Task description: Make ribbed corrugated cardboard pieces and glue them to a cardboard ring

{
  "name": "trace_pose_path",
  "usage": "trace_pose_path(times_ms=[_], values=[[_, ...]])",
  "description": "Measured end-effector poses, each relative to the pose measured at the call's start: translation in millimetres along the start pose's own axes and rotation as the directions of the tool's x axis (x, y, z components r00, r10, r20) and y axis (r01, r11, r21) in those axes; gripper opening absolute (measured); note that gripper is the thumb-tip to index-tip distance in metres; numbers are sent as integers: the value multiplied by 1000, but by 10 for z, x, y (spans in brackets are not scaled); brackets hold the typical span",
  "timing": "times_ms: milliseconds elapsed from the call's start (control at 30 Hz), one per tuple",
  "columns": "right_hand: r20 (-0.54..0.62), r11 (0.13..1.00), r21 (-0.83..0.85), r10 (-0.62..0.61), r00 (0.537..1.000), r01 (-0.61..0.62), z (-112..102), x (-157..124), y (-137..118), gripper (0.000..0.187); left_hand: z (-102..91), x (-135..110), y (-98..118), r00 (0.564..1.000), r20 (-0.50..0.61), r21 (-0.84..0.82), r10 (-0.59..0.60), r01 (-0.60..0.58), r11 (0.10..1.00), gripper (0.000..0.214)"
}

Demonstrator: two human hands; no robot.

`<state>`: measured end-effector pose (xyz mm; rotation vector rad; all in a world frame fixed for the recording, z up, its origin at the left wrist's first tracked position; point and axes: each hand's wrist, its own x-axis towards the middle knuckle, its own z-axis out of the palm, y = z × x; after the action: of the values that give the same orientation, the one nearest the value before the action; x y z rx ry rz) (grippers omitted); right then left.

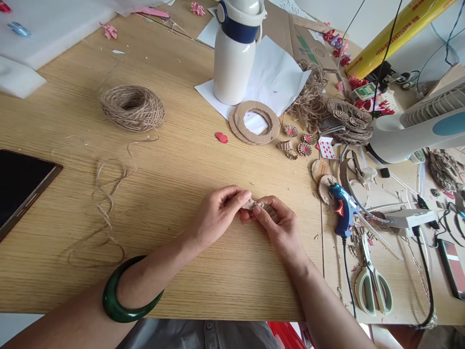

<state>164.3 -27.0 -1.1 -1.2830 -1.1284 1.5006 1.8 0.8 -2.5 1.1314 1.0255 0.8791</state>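
Head view, logged from my remote station: a pale wood-grain table (156,169) fills the frame. Right of centre lies a blue hot-glue gun (343,208); upper left of centre, a round ball of tan jute twine (132,109). Upper centre sits a brown corrugated-cardboard ring (237,125). Small round corrugated rosettes with pink centres (304,149) lie to its lower right, apparently finished. At centre, the left hand (218,215) and right hand (278,228) pinch a small strip of corrugated cardboard (256,205) between their fingertips, above the table. I cannot tell whether it is rolled or folded; it looks unfinished.
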Motion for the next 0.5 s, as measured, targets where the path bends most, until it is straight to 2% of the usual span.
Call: trace_pose_path(times_ms=[133,267,333,500], values=[[-4,999,-29,-19,1000,19,1,1,-10,19,-14,-16,9,1000,27,107,7,-10,994,24],[-14,995,-96,-36,999,35,-8,-4,-39,21,-28,-29,8,997,52,189,60,-69,980,25],[14,998,-58,-23,1000,24,-22,-2,-47,22,-27,-30,17,996,80,139,49,-60,988,24],[55,981,167,90,994,-98,-60,14,-47,22,-4,-14,42,993,106,-152,-51,67,986,24]])
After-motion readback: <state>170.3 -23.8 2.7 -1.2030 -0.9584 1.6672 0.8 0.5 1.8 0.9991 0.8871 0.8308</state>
